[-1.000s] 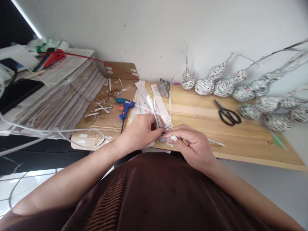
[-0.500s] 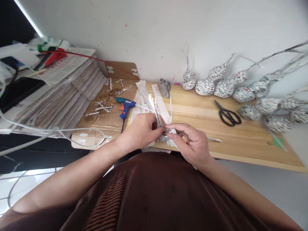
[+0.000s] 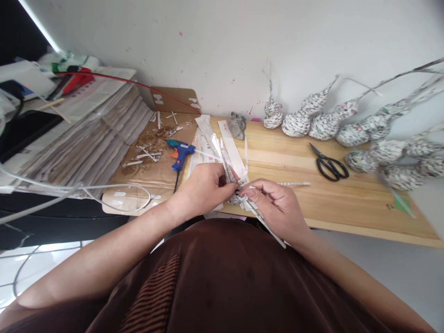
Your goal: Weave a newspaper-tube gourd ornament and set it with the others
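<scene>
Between my hands, close to the table's front edge, is a small woven piece of rolled paper (image 3: 236,199) with paper strands standing up from it. My left hand (image 3: 204,187) is closed around its upper part, the thumb pressing on the weave. At its right side my right hand (image 3: 277,203) pinches a rolled paper strand between thumb and fingertips. One paper strand (image 3: 268,227) slants down from the piece toward my lap; another strand (image 3: 294,184) sticks out to the right beyond my right hand. My fingers hide part of the weave.
Left of my hands lies a blue glue gun (image 3: 182,153) on stained cardboard (image 3: 138,178), beside a stack of newspapers (image 3: 114,120). Flat paper strips (image 3: 231,143) lie behind my hands. Black scissors (image 3: 329,164) rest to the right, near several woven paper gourds (image 3: 296,122) along the wall.
My right hand has shifted slightly and its fingers have closed in on the weave. One strand now slants toward my lap, and the strand at right lies higher.
</scene>
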Demonstrator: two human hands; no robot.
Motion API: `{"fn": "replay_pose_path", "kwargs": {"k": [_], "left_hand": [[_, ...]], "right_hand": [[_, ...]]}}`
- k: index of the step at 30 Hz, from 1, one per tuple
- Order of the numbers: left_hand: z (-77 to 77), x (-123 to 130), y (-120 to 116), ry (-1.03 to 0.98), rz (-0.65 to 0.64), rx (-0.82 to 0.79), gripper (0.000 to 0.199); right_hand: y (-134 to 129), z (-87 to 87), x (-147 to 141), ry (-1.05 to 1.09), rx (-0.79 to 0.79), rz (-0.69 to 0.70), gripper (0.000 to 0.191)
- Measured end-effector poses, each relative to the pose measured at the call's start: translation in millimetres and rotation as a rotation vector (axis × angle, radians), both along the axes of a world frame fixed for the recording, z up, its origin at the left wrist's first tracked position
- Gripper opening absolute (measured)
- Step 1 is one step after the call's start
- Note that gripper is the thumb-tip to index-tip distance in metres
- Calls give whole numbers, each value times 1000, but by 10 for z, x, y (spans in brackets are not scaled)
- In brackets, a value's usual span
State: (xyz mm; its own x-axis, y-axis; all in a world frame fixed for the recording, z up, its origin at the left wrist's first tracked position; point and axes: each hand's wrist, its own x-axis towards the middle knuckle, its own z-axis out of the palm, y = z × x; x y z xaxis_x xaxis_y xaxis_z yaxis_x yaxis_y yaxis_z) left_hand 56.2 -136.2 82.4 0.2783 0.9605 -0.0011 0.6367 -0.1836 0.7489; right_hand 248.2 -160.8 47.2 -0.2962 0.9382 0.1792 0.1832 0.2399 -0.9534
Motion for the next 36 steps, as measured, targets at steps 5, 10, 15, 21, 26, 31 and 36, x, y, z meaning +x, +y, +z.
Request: {"fn": "replay_pose_path", "kwargs": {"k": [5, 10, 15, 21, 26, 31, 36], "left_hand": [[19, -4, 0, 16, 6, -3, 10], [22, 26, -12, 6, 6, -7, 10], [22, 46, -7, 37, 26, -20, 13], [6, 46, 6, 59, 52, -19, 17], [4, 35, 16, 81, 74, -25, 19], [12, 35, -4, 62, 58, -44, 19], [4, 36, -27, 48, 40, -44, 20]], "right_hand": [[-29, 72, 32, -17, -55, 75, 12], [-38, 30, 41, -127, -32, 16, 21], [-60, 24, 19, -359, 315, -59, 14], [-79, -16, -21, -239, 213, -183, 8], [-82, 29, -13, -278, 133, -105, 11], [-27, 43, 17, -212, -149, 4, 20], [69, 107, 39, -58, -575, 122, 25]]}}
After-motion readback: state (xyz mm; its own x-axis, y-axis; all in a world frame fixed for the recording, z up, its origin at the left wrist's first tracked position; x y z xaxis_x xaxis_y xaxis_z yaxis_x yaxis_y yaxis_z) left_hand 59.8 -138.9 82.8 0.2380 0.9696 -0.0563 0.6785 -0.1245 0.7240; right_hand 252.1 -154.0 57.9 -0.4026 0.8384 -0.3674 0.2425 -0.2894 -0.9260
